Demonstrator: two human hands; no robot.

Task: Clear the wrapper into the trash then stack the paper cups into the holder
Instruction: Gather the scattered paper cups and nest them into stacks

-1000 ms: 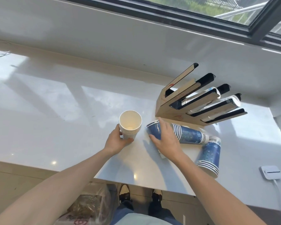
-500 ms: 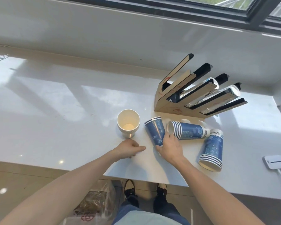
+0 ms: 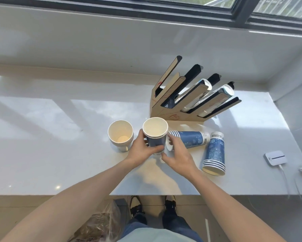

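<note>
- While the left hand (image 3: 141,149) wraps around the lower body of a blue cup stack (image 3: 155,135) at the centre of the frame, that stack stands mouth up, its cream inside facing the camera; the hand is closed on it.
- The right hand (image 3: 177,154) sits just right of the same stack, fingers curled and thumb near the stack's base; whether it touches the stack or presses on it cannot be told.
- A second upright stack (image 3: 121,135) stands on the white counter (image 3: 42,137) just left of the held one, apart from both hands.
- A lying stack (image 3: 188,139) rests on its side right of centre, rims pointing left, partly hidden behind the right hand.
- Another lying stack (image 3: 214,153) lies further right, mouth toward the lower edge of the frame, its closed end near the first lying stack.
- The cup holder (image 3: 166,102), a tan and black slotted rack, stands in the upper right of centre, behind the cups; two of its slots hold sleeves of cups, and the nearer slots look vacant.
- A trash bag (image 3: 101,224) of clear plastic sits below the counter edge at the lower centre-left; crumpled material shows inside, though what it is cannot be told.
- A small white device (image 3: 276,157) with a cable lies at the right edge of the counter.
</note>
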